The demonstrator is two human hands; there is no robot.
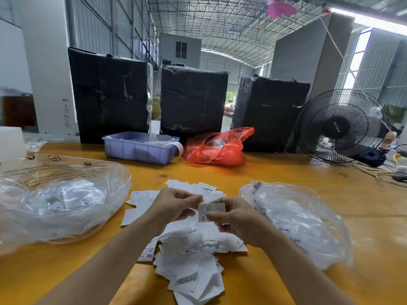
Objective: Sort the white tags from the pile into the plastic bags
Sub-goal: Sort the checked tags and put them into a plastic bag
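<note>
Big heap of small white paper tags unsorted on near yellow desk. Above it, right hand pinches XS tag; left hand fingers curled, grasp unclear. Clear plastic bags left and right: left holds several tags, right's contents unclear. Judged early-to-middle.

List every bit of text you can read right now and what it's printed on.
"XS": on the white tag pinched by the right hand, with the left hand at its edge.
"XS": on a tag at the pile's left edge.
Smaller print on those tags: too blurred to read.
Printing on the right plastic bag: unreadable.
Writing on the white pillar: illegible.
Fan hub label: too small.
</note>
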